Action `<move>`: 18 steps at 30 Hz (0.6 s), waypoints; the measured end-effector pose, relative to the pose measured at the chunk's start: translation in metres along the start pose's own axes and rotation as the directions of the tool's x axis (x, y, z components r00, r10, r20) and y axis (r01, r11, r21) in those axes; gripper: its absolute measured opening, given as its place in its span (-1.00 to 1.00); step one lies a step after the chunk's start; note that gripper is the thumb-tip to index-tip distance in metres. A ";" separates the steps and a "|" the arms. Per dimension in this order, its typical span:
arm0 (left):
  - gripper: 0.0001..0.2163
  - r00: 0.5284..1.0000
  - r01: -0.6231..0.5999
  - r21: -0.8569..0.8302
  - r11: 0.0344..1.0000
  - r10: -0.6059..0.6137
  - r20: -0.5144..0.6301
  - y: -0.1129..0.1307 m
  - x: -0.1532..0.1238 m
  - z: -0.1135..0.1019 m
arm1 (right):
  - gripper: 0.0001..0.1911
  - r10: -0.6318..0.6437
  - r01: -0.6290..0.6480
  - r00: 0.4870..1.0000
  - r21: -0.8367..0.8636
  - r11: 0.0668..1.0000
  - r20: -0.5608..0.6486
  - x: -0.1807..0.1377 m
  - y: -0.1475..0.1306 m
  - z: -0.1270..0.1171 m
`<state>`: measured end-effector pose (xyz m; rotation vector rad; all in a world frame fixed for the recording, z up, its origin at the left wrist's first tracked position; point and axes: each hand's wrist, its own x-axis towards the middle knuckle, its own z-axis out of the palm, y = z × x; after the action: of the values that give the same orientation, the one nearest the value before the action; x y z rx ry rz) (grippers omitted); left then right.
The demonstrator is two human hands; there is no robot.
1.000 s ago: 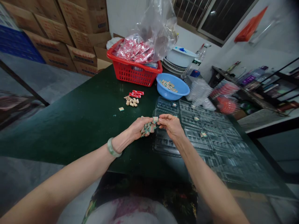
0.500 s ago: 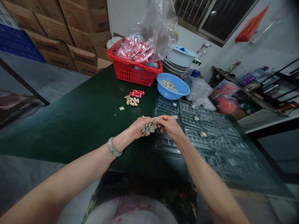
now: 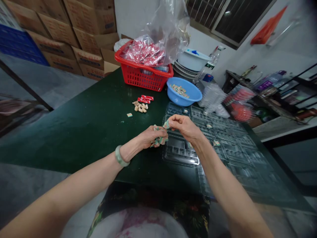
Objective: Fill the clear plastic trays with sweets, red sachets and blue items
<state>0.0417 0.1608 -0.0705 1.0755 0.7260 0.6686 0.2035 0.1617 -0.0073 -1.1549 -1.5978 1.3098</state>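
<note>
Hands meet at the centre of the frame, just above the dark green counter (image 3: pixel 81 132). Left hand (image 3: pixel 151 136), with a pale green bangle (image 3: pixel 120 156) at the wrist, has its grip curled tight round a bunch of small candies (image 3: pixel 158 138), green and pink pieces poking out between the fingers. Right hand (image 3: pixel 185 127) sits just to the right and a touch higher, its grip pinching a single candy (image 3: pixel 166 124) between thumb and fingertips, right beside the bunch.

Under the right wrist lie clear plastic trays (image 3: pixel 183 152), stretching off to the right of the frame, with a few pieces already sitting in their compartments. Higher up, a blue bowl (image 3: pixel 184 96) holds more of the same candies. To its left stands a red basket (image 3: pixel 143 77) with a clear bag (image 3: pixel 158 36) of red-and-white packets spilling over it. Between basket and hands, on the counter, a little heap of peanuts (image 3: pixel 140 107) lies touching two red wrappers (image 3: pixel 145 98), and one loose candy (image 3: pixel 129 115) lies apart to the left. Cardboard boxes (image 3: pixel 74 29) stack up in the upper left.
</note>
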 end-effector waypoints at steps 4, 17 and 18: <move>-0.87 1.000 -0.008 0.060 0.998 0.006 0.028 -0.004 0.002 -0.002 | -0.87 -0.019 0.039 0.984 -0.108 0.993 0.180 0.007 -0.004 0.011; -0.94 0.999 -0.032 0.269 0.963 0.021 0.044 -0.002 -0.002 0.002 | -0.91 -0.021 0.114 0.960 -0.323 0.939 0.278 0.013 -0.003 0.020; -0.94 0.999 -0.031 0.278 0.960 0.019 0.046 -0.002 -0.002 0.002 | -0.92 -0.019 0.103 0.964 -0.307 0.946 0.265 0.013 -0.002 0.020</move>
<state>0.0420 0.1573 -0.0712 1.3553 0.7862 0.5733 0.1806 0.1677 -0.0092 -1.1445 -2.0822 1.2303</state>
